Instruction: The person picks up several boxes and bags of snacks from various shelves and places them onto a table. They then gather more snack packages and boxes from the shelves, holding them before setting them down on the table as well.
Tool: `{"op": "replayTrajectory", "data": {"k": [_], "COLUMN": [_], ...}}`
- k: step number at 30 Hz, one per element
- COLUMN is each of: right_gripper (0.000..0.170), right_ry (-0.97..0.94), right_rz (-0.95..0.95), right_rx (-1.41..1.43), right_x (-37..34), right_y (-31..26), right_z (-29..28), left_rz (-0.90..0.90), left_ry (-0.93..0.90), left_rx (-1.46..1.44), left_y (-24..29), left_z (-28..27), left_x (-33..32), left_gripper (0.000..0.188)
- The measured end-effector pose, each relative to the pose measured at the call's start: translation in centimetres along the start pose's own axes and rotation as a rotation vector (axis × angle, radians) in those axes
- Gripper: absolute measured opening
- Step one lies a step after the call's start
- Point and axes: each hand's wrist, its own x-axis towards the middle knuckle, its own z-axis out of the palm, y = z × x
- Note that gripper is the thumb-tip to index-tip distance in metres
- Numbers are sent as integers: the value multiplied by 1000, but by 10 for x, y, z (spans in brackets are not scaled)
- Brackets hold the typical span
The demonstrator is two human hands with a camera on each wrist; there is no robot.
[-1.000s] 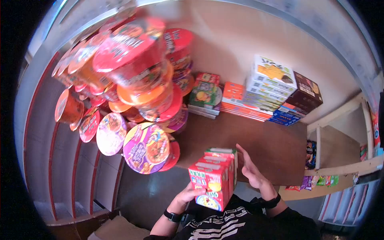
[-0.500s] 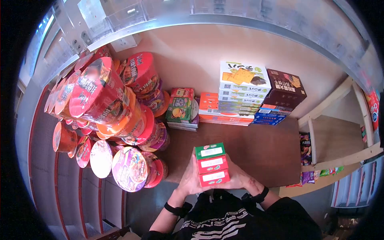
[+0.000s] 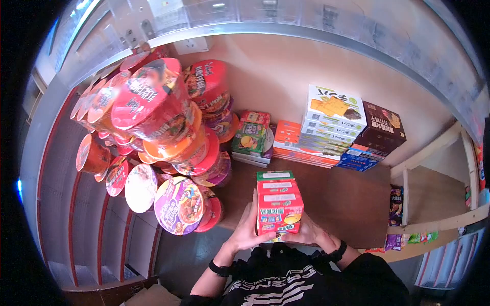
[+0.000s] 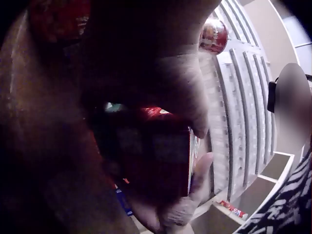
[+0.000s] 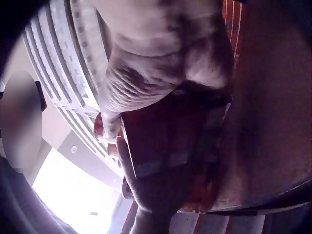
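Note:
Three small snack boxes (image 3: 279, 209), red ones in front and a green one at the back, stand pressed together as one block before the person's chest. The left hand (image 3: 247, 230) grips the block's left side, its thumb across the lower front face. On the opposite side the right hand (image 3: 308, 230) grips it too, thumb near the lower front corner. In the left wrist view the left hand (image 4: 183, 83) and the dark box side (image 4: 151, 156) are in shadow. The right wrist view shows the right hand (image 5: 146, 68) over a box side (image 5: 163, 131).
Stacked instant noodle tubs (image 3: 153, 112) crowd the left. Along the wall of the brown shelf (image 3: 347, 204) stand a green-and-red box pile (image 3: 251, 137), orange boxes (image 3: 287, 135), white cracker boxes (image 3: 334, 115) and a dark brown box (image 3: 380, 125). A clear plastic rail (image 3: 275, 25) crosses above.
The right hand, apart from the boxes a second ago, has come onto their right side. The block was squared upright between both hands, then tilted so its red front face shows.

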Motion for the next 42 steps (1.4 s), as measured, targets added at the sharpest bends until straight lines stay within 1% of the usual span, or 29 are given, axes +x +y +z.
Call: {"op": "replayTrajectory", "data": {"k": [1,3,4,5,7,8,9,11,12,13,15,16,17,19,20,21,22,23,25,26,29,30,33,34,36,37,39,40,42], "right_gripper": [93,117,117,117,115,105,90,74,66,60,54,53,52,49,49,49,48,48,49,54,59,68,79,79,70,70,78,84,86], "right_ry": [-9,-46,-24,-35,67,84,143,243,282,314,384,380,374,380,379,376,397,364,358,342,379,386,385,386,560,562,538,469,457], "right_rz": [-9,80,70,64,124,107,108,26,-15,-56,-32,-6,32,126,120,113,48,58,189,159,147,184,159,163,60,63,-138,-232,-250], "right_rx": [0,339,464,462,603,658,687,908,946,927,780,747,775,831,819,808,744,799,818,800,759,642,560,559,487,487,155,181,142], "right_x": [3,9,10,11,12,16,22,36,51,64,96,110,126,148,159,169,178,184,187,195,202,203,196,197,200,200,200,201,203], "right_y": [-13,-36,-40,-40,-37,-37,-34,-39,-53,-58,-61,-83,-82,-90,-88,-89,-91,-95,-117,-110,-109,-106,-105,-104,-100,-97,-92,-87,-73], "right_z": [0,2,4,5,3,0,-2,-6,-9,-14,-23,-26,-30,-36,-39,-41,-41,-43,-42,-43,-39,-40,-38,-35,-29,-27,-24,-22,-23], "left_rz": [-58,-170,-114,-113,-50,-36,-34,9,26,26,-101,-204,-205,-327,-287,-291,-357,-424,-409,-389,-419,-421,-421,-437,-454,-456,-458,-456,-453], "left_ry": [-5,-14,-5,7,26,25,38,136,141,151,27,-36,-28,-121,-80,-66,-66,-67,4,63,108,110,142,147,147,153,156,162,163], "left_rx": [-43,-131,-76,-72,-138,-162,-158,-132,-143,-141,247,186,190,87,196,202,160,116,110,100,55,56,53,65,74,71,69,67,68], "left_y": [5,16,27,30,35,38,40,45,46,41,28,37,36,26,15,18,25,28,18,15,18,18,17,19,19,19,18,18,17], "left_z": [-4,-13,-18,-20,-20,-22,-22,-17,-15,-12,-8,-10,-10,-4,1,-1,-3,-5,-1,1,0,-1,0,-1,-3,-3,-3,-3,-4], "left_x": [-1,-3,-3,-4,-6,-8,-11,-20,-24,-32,-49,-58,-66,-86,-97,-103,-110,-117,-132,-138,-146,-149,-153,-154,-156,-157,-159,-159,-160], "left_gripper": [120,112,108,108,104,108,108,108,102,102,95,90,90,89,88,88,85,82,80,79,75,75,71,70,69,68,68,67,67]}}
